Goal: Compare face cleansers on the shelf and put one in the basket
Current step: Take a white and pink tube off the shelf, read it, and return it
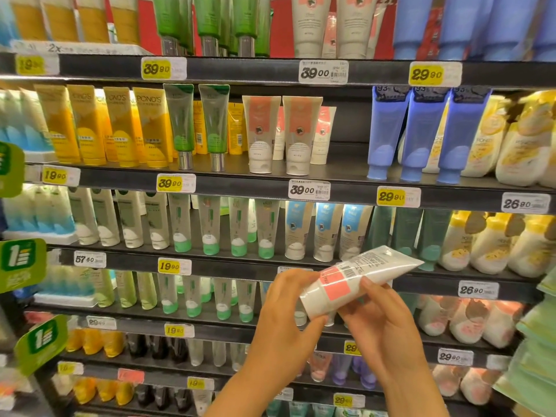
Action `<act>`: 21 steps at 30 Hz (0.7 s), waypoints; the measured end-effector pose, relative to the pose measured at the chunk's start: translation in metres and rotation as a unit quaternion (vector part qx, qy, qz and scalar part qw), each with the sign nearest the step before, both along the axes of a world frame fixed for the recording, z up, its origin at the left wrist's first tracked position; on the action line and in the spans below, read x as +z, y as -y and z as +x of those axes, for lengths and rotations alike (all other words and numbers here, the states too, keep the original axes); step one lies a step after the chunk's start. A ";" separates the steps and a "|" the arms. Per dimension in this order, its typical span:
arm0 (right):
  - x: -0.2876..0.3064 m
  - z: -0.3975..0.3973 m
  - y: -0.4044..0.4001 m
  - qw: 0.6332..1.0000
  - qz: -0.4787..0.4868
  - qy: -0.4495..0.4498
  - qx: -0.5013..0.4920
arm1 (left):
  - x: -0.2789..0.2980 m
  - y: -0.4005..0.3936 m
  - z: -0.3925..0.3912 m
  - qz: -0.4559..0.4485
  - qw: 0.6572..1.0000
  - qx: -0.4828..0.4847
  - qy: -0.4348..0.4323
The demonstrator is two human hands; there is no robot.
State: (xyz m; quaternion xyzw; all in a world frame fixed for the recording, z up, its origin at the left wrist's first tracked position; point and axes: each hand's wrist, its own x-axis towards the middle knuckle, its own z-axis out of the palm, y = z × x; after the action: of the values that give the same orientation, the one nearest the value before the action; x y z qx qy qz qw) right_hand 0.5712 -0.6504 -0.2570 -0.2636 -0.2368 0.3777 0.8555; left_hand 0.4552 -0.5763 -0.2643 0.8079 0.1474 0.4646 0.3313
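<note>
I hold a white face cleanser tube (358, 281) with a pink label patch and a barcode, tilted with its crimped end up to the right. My left hand (285, 323) grips its cap end from the left, thumb under the cap. My right hand (382, 323) pinches the tube's middle from below. The tube is in front of the lower shelves, its printed back facing me. Matching white-and-pink tubes (301, 133) stand on the second shelf. No basket is in view.
Shelves full of tubes fill the view: yellow tubes (120, 124), green tubes (180, 124), blue tubes (421, 130), white-green tubes (210, 227) and cream pump bottles (487, 245). Yellow price tags (170, 183) line the shelf edges. Green promo signs (21, 260) jut out at left.
</note>
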 end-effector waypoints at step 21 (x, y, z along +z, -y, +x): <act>0.048 0.007 -0.012 0.980 -0.108 0.156 -0.056 | 0.040 -0.003 0.001 -0.606 0.738 -0.268 0.128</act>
State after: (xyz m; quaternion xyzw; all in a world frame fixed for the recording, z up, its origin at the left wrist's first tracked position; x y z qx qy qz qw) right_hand 0.5786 -0.6383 -0.2093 -0.4226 -0.3100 0.3063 0.7946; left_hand 0.4557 -0.5729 -0.2240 0.3754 0.1313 0.2683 0.8774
